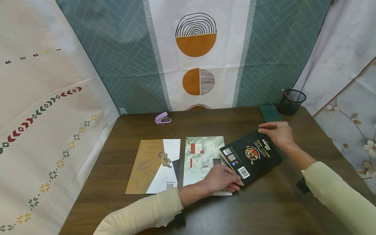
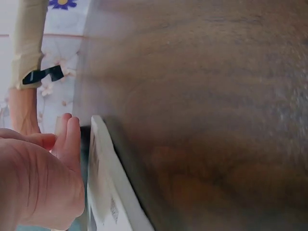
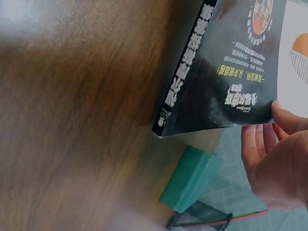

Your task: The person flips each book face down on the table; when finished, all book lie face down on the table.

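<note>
A black book [image 1: 252, 156] with a barcode and QR codes on its cover lies at a slant, its left corner over a pale green booklet [image 1: 195, 176]. My right hand [image 1: 277, 133] pinches the book's far corner, thumb on the cover and fingers beneath, as the right wrist view shows at the book [image 3: 231, 82]. Beside the book's near left corner is my left hand [image 1: 221, 179], fingers loosely extended. Whether they touch that corner cannot be made out. In the left wrist view the left hand [image 2: 43, 178] is above a pale booklet edge [image 2: 108, 173].
A tan and white booklet [image 1: 155, 166] lies left of the pale green one. Farther back are a purple stapler [image 1: 163, 118], a dark green box [image 1: 270, 113] and a black mesh pen cup [image 1: 290, 102]. Patterned cloth [image 1: 199, 78] hangs behind the wooden table [image 1: 132, 125].
</note>
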Motion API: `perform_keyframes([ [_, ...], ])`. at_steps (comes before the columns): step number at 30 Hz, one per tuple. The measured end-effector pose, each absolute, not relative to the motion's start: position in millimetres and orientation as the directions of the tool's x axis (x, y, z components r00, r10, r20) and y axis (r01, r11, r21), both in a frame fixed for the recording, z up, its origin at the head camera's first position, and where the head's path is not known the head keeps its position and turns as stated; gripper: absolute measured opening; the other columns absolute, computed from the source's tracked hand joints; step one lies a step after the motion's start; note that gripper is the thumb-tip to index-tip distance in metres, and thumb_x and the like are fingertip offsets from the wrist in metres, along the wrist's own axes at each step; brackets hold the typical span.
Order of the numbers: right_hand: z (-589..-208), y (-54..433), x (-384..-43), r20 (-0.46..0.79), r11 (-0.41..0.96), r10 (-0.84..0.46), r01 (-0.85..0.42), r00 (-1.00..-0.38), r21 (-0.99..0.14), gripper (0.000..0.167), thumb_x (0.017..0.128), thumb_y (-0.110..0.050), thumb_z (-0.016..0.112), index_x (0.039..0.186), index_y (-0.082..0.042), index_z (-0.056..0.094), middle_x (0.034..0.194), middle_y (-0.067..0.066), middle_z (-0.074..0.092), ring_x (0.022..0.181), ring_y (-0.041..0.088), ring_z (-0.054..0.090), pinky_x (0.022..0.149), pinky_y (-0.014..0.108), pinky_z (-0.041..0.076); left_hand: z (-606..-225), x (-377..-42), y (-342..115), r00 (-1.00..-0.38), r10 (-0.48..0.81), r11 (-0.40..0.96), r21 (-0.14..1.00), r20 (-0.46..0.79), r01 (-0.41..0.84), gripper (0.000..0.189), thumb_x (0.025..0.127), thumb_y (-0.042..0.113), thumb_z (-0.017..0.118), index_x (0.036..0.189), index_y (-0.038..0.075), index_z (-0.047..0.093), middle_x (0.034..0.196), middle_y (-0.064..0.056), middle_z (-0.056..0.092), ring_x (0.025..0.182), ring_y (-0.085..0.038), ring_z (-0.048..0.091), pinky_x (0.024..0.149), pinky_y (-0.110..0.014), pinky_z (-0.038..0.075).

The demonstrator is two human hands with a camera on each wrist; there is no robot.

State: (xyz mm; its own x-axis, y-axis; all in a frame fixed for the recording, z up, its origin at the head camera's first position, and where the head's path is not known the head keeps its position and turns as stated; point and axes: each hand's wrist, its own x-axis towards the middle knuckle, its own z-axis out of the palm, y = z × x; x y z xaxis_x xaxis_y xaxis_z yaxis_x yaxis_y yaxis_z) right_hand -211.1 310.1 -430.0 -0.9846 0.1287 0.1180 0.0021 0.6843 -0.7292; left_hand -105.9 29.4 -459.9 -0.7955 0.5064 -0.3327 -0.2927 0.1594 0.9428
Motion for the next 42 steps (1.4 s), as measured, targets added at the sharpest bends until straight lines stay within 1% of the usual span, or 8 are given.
perform_keyframes([
  [4,-436,308,-215,0.136,0.7,0.126,-0.009,-0.983,-0.714,0.028,0.096,-0.019,0.082,0.117,-0.001,0.081,0.115,0.021,0.077,0.112,0.038,0.068,0.075,0.027,0.048,-463,-103,35,-0.788,0.495,0.162,0.93,-0.367,-0.331,0.013,0.101,0.006,0.069,0.097,-0.001,0.079,0.086,-0.011,0.08,0.075,-0.023,0.079,0.068,-0.034,0.064],
  [8,-442,306,-219,0.162,0.715,0.115,-0.032,-0.98,-0.699,0.026,0.095,-0.016,0.082,0.114,0.001,0.081,0.112,0.022,0.077,0.109,0.041,0.07,0.075,0.03,0.049,-465,-101,39,-0.787,0.481,0.16,0.921,-0.386,-0.355,0.014,0.102,0.007,0.067,0.097,-0.001,0.078,0.087,-0.012,0.08,0.077,-0.025,0.08,0.069,-0.035,0.064],
  [13,-448,305,-222,0.177,0.719,0.1,-0.052,-0.979,-0.693,0.024,0.096,-0.013,0.081,0.113,0.003,0.08,0.11,0.024,0.077,0.109,0.043,0.067,0.092,0.048,0.044,-467,-100,41,-0.783,0.481,0.146,0.917,-0.394,-0.372,0.013,0.101,0.005,0.067,0.097,-0.001,0.077,0.086,-0.015,0.08,0.075,-0.025,0.079,0.066,-0.034,0.064],
  [16,-451,304,-224,0.176,0.723,0.098,-0.051,-0.979,-0.689,0.023,0.096,-0.012,0.08,0.113,0.003,0.08,0.11,0.025,0.076,0.11,0.044,0.066,0.096,0.056,0.042,-467,-101,42,-0.777,0.485,0.152,0.914,-0.401,-0.376,0.014,0.101,0.005,0.067,0.097,-0.001,0.078,0.086,-0.015,0.08,0.073,-0.024,0.079,0.065,-0.033,0.064],
  [26,-457,304,-227,0.145,0.743,0.062,-0.051,-0.987,-0.667,0.027,0.097,-0.011,0.079,0.119,0.005,0.077,0.114,0.025,0.075,0.116,0.047,0.066,0.105,0.062,0.038,-466,-107,39,-0.71,0.554,0.217,0.899,-0.434,-0.38,0.015,0.103,0.001,0.064,0.1,-0.005,0.076,0.09,-0.017,0.08,0.078,-0.028,0.08,0.064,-0.033,0.064],
  [33,-462,306,-225,0.141,0.747,-0.006,-0.098,-0.99,-0.657,0.031,0.097,-0.008,0.078,0.123,0.007,0.075,0.117,0.026,0.074,0.118,0.048,0.066,0.112,0.065,0.03,-462,-115,34,-0.668,0.584,0.269,0.887,-0.461,-0.376,0.016,0.103,0.001,0.065,0.103,-0.008,0.078,0.09,-0.016,0.08,0.079,-0.027,0.08,0.065,-0.032,0.064],
  [38,-463,308,-222,0.111,0.726,-0.049,-0.112,-0.993,-0.679,0.039,0.098,-0.011,0.077,0.132,0.008,0.07,0.125,0.027,0.071,0.121,0.048,0.065,0.117,0.068,0.025,-459,-120,29,-0.618,0.621,0.316,0.876,-0.482,-0.365,0.019,0.104,0.004,0.065,0.102,-0.009,0.079,0.09,-0.016,0.08,0.075,-0.02,0.079,0.065,-0.03,0.063],
  [42,-465,311,-219,0.077,0.709,-0.091,-0.119,-0.993,-0.695,0.053,0.1,-0.015,0.077,0.144,0.008,0.06,0.138,0.027,0.064,0.125,0.047,0.063,0.111,0.065,0.04,-455,-127,21,-0.535,0.697,0.346,0.878,-0.477,-0.33,0.021,0.105,0.009,0.065,0.106,-0.006,0.08,0.093,-0.014,0.08,0.074,-0.014,0.076,0.069,-0.031,0.064],
])
